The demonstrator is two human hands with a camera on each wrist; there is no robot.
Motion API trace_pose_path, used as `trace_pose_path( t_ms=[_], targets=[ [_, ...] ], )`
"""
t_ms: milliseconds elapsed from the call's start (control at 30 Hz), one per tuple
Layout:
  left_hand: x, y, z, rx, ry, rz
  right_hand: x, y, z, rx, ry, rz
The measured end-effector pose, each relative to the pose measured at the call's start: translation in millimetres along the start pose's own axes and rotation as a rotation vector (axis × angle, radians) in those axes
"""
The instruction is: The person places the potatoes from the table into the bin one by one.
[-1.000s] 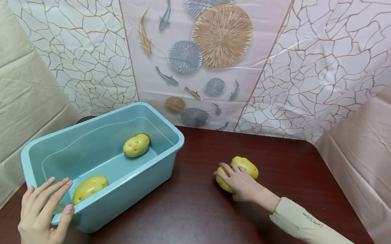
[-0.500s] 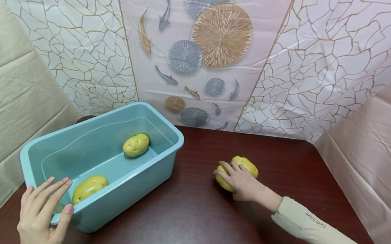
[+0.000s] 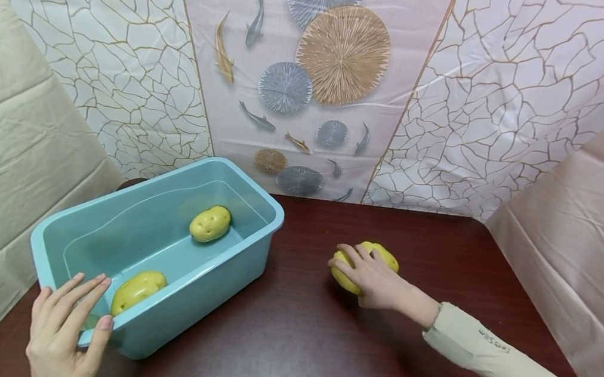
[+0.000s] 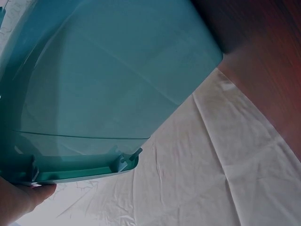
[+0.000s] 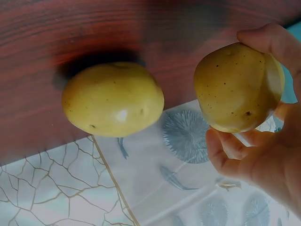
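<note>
Two potatoes (image 3: 210,224) lie in the tub (image 3: 212,291) beyond the left hand (image 3: 66,326), which grips it; the right hand (image 3: 377,283), curled around a third potato (image 5: 235,84), has just shifted slightly, apparently starting a lift; a fourth potato (image 5: 113,100) rests beyond.

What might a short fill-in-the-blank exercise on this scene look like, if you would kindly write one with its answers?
1. The person's ____ hand touches the tub.
2. Inside the tub, ____ potatoes are visible.
3. The gripped potato is in the person's ____ hand.
4. Counting also the loose potato on the table, ____ potatoes are visible altogether.

Missing words: left; two; right; four.
</note>
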State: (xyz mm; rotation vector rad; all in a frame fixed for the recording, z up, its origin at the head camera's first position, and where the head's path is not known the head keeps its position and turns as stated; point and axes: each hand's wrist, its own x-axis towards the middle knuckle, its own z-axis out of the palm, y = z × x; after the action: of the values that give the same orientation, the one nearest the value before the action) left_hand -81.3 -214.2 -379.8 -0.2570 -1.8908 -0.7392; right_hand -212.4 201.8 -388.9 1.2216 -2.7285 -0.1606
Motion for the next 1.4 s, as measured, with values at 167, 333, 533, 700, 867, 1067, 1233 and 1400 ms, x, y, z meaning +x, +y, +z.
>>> trace_pose_path(
  t_ms=[167, 333, 533, 700, 867, 1067, 1233, 1400],
  targets=[
    [-3.2, -5.7, 0.0, 0.0, 0.0, 0.0, 0.6, -1.3, -6.2, -0.01, 0.002, -0.003],
    [-6.1, -11.5, -0.5, -0.005, -0.003, 0.003, 0.4, -2.3, -8.4, -0.005, 0.008, -0.008],
    [-2.0, -3.5, 0.1, -0.009, -0.007, 0.001, 1.4, -3.1, -11.4, -0.024, 0.042, -0.032],
    [-7.8, -12.6, -1.0, 0.0, -0.028, -0.012, 3.4, -4.0, -15.1, -0.048, 0.046, -0.044],
    [-8.3, -12.9, -1.7, 0.007, -0.036, -0.019, 7.3, -5.2, -19.4, -0.064, 0.048, -0.051],
    [-4.4, -6.1, -0.6, 0.002, -0.021, -0.017, 12.8, -7.4, -26.0, -0.067, 0.065, -0.064],
    [-3.7, -5.0, -0.3, -0.001, -0.017, -0.011, 16.4, -9.4, -30.6, -0.063, 0.05, -0.062],
    [-6.0, -9.9, -0.9, 0.003, -0.02, -0.009, 19.3, -10.6, -32.1, -0.06, 0.043, -0.061]
  ],
)
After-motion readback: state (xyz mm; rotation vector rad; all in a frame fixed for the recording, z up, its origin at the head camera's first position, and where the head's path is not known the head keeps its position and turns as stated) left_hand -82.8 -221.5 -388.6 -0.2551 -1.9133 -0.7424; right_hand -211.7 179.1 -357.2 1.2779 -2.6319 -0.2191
